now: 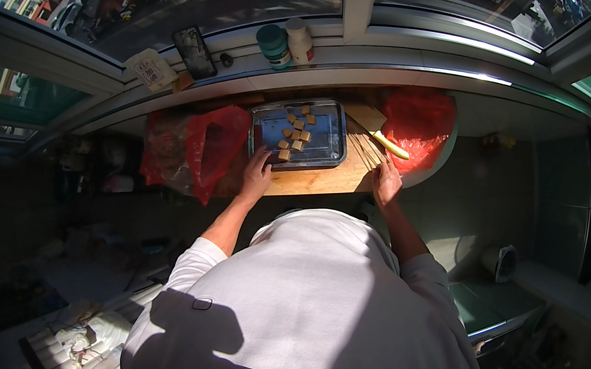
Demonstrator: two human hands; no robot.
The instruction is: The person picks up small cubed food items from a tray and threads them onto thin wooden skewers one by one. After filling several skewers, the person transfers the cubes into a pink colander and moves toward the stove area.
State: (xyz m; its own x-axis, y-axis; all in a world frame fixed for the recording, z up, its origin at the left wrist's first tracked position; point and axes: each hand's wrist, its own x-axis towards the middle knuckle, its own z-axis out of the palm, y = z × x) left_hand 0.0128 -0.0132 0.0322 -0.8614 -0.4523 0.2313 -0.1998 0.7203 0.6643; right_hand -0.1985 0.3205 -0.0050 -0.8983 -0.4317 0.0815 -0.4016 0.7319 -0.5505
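A metal tray [327,158] lies on a wooden board [318,181]. Several tan, cube-shaped food pieces [298,125] are scattered in it. My left hand [257,174] is at the tray's near left corner, fingers apart, with nothing visible in its grasp. Right of the tray, thin bamboo skewers [364,144] lie side by side on the board. The fingertips of my right hand [387,185] are at their near ends; whether they grip one is unclear. A pale yellow, elongated food piece [391,145] rests just beyond that hand, against red plastic.
Red plastic bags flank the tray, one on the left [210,144] and another on the right [421,117]. On the window ledge stand a phone [195,52], a teal jar [273,46], a white bottle [299,42] and a paper packet with writing [150,70]. Window frames rise behind.
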